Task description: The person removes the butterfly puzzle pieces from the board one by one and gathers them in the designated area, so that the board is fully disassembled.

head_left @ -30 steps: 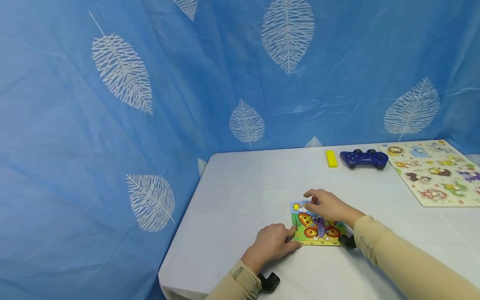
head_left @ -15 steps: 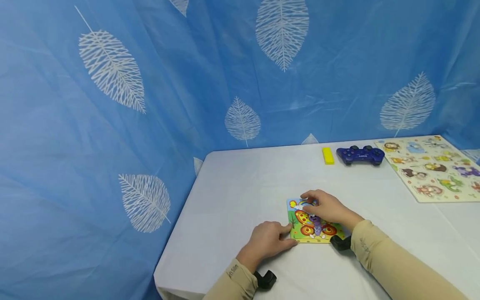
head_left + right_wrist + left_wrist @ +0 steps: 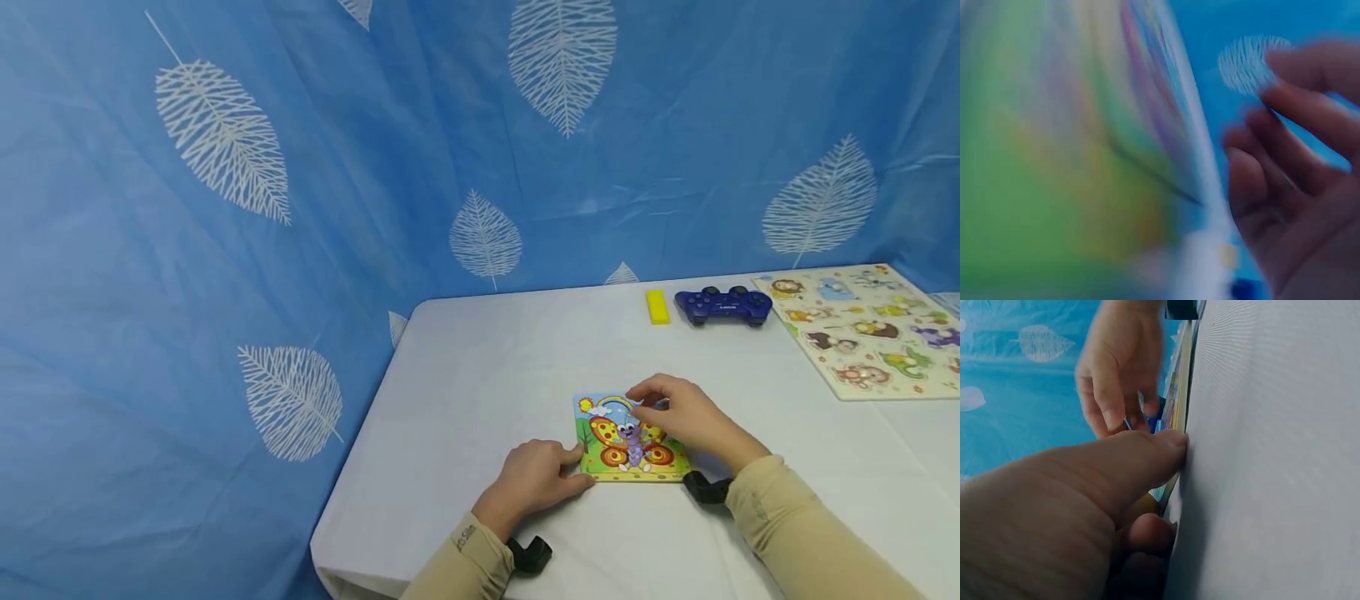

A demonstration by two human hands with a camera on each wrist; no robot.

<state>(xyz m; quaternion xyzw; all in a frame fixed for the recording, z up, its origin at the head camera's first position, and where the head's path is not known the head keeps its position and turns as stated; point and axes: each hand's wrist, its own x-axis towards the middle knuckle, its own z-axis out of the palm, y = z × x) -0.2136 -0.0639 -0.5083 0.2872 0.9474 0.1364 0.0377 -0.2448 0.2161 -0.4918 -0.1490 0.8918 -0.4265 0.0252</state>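
A small square butterfly jigsaw puzzle (image 3: pixel 635 454) lies flat on the white table, brightly coloured with a sun and a rainbow. My left hand (image 3: pixel 534 483) holds its near left corner, thumb at the front edge and fingers at the left side. In the left wrist view the thumb of that left hand (image 3: pixel 1085 481) presses against the puzzle's edge. My right hand (image 3: pixel 693 417) hovers over the puzzle's upper right part, covering it in the head view. Its fingers are loosely bent, and in the right wrist view nothing shows between the fingers of this right hand (image 3: pixel 1304 150).
Toward the back edge lie a yellow block (image 3: pixel 657 307) and a blue game controller (image 3: pixel 723 306). A large cream animal puzzle board (image 3: pixel 862 333) occupies the right side. Blue leaf-patterned cloth (image 3: pixel 390 167) hangs behind and left of the white table (image 3: pixel 480 367).
My right hand has shifted right and lifted off the upper middle of the puzzle, uncovering the rainbow and the butterfly's head. The left hand stays at the corner. The head view has shifted slightly.
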